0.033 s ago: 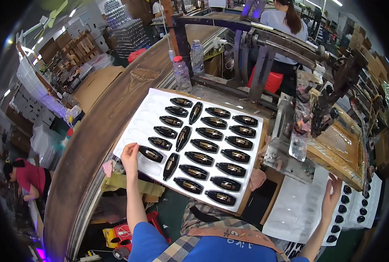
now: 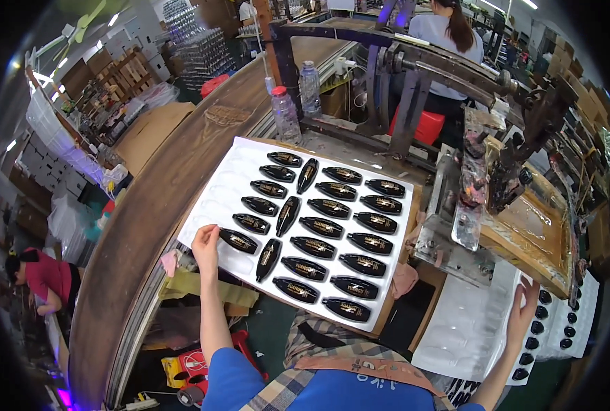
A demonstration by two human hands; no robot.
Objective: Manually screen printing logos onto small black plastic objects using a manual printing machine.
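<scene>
A white moulded tray (image 2: 226, 179) carries rows of glossy black oval pieces with gold print. My left hand (image 2: 206, 246) is at its left edge, fingers pinched at the tip of one black piece (image 2: 237, 240), which lies in the tray beside an upright-turned one (image 2: 269, 260). My right hand (image 2: 522, 308) is low on the right, fingers stretched upward and partly apart, over the edge of a second white tray (image 2: 462, 322) and just below a wooden screen frame (image 2: 524, 257). Nothing shows in its fingers.
A metal press stand (image 2: 408, 113) rises behind the tray. A curved brown conveyor belt (image 2: 154, 185) runs along the left. Small black caps (image 2: 538, 327) sit in trays at far right. Two plastic bottles (image 2: 285, 113) stand behind. One person (image 2: 449, 41) sits beyond the press; another (image 2: 45, 281) bends at left.
My right hand has shifted slightly right and down beside the wooden frame. My left hand and the black pieces stay nearly where they were.
</scene>
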